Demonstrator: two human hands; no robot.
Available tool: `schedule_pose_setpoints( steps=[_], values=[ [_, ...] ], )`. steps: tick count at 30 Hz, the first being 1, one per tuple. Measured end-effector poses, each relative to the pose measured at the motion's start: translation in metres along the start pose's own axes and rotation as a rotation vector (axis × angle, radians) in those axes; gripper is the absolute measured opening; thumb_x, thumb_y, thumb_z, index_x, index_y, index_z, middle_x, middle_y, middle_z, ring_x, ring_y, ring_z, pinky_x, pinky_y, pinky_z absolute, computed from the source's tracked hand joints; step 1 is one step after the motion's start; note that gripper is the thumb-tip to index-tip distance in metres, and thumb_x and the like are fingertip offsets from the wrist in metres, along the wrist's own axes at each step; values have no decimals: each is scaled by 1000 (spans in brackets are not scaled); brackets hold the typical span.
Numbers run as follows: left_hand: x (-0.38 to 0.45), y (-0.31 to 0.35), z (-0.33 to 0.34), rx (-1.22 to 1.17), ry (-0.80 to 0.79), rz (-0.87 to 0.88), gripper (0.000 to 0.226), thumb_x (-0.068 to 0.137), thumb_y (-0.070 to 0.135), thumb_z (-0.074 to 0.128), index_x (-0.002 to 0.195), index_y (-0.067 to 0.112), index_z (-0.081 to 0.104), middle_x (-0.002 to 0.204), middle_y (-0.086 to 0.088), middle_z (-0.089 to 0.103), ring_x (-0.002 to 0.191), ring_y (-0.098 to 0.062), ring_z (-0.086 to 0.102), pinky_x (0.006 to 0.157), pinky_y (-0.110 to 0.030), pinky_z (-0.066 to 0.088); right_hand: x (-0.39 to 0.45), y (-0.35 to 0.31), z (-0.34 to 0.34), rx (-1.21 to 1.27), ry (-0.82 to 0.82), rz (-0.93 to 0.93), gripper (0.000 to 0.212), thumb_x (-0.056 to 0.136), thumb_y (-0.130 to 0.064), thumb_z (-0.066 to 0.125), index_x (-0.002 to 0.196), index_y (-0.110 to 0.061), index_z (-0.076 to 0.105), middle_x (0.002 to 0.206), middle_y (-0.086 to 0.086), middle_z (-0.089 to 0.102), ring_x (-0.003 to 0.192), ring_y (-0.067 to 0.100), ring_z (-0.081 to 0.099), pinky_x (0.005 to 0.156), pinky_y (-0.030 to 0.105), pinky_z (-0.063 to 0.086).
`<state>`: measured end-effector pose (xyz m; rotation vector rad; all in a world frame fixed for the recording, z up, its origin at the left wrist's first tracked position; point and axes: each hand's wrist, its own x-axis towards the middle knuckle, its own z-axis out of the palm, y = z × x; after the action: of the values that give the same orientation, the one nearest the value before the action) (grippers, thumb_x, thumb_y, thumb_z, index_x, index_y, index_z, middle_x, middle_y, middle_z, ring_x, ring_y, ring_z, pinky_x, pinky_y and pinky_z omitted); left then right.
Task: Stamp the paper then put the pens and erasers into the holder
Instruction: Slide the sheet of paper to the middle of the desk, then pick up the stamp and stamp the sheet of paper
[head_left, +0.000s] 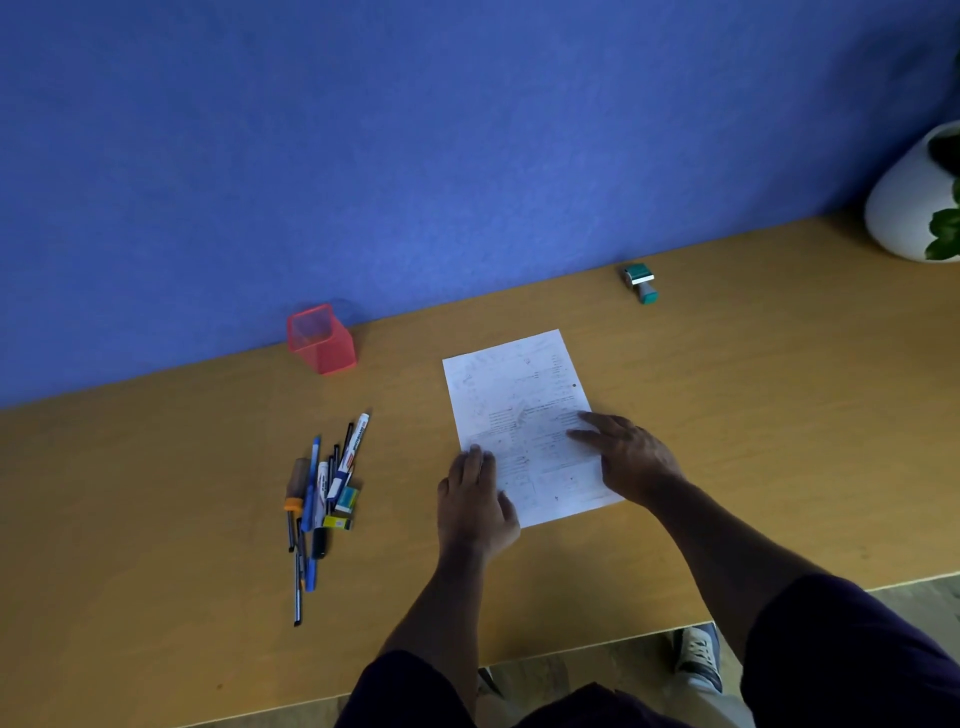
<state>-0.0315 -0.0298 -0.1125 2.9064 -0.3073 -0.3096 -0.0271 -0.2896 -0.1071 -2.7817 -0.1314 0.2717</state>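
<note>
Both hands lie flat on the paper (519, 410) mid-bench, left hand (475, 501) and right hand (631, 457) gripping nothing. We judge the stamp (641, 283), toward the bench's back edge, lies nearer our right hand.

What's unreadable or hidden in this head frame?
- Paper print: too small and blurred to read.
- Paper's near part: covered by the left hand and right hand.
- Pens: overlapping pile, count unclear.
- White pot: cut off by the right edge.
</note>
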Motion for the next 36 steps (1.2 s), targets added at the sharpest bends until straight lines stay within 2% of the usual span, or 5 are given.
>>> schedule_pose_setpoints(
  steps=[7,11,19,29,36],
  values=[
    [14,0,-6,27,59,13,46,83,39,51,125,20,52,141,1,46,134,-23,41,110,-40,36,3,1,2,-75,42,-67,57,83,-10,59,135,-32,57,149,-1,47,133,26,46,102,43,49],
    [32,5,-12,-5,156,-43,31,82,34,54,109,19,54,122,0,52,118,-24,49,99,-42,42,1,3,8,-141,128,-136,48,81,-16,70,129,-21,63,135,8,60,119,28,59,91,43,56],
    [101,58,-30,-6,198,182,45,87,31,63,129,15,55,140,-5,54,126,-24,53,101,-39,48,26,18,-13,-137,399,-115,23,86,-17,70,109,-11,69,105,7,69,90,26,67,68,37,56],
    [181,170,-47,-26,70,396,57,92,26,58,146,14,44,157,-5,42,144,-22,39,107,-42,42,87,66,-73,-69,267,206,55,89,-25,61,141,-14,47,142,8,51,125,28,53,94,42,52],
    [222,221,-32,-310,-94,252,57,95,18,48,151,19,34,159,0,38,143,-26,39,110,-53,39,117,102,-89,-14,214,247,49,93,-24,57,140,-14,46,149,8,42,130,30,48,98,46,50]
  ],
)
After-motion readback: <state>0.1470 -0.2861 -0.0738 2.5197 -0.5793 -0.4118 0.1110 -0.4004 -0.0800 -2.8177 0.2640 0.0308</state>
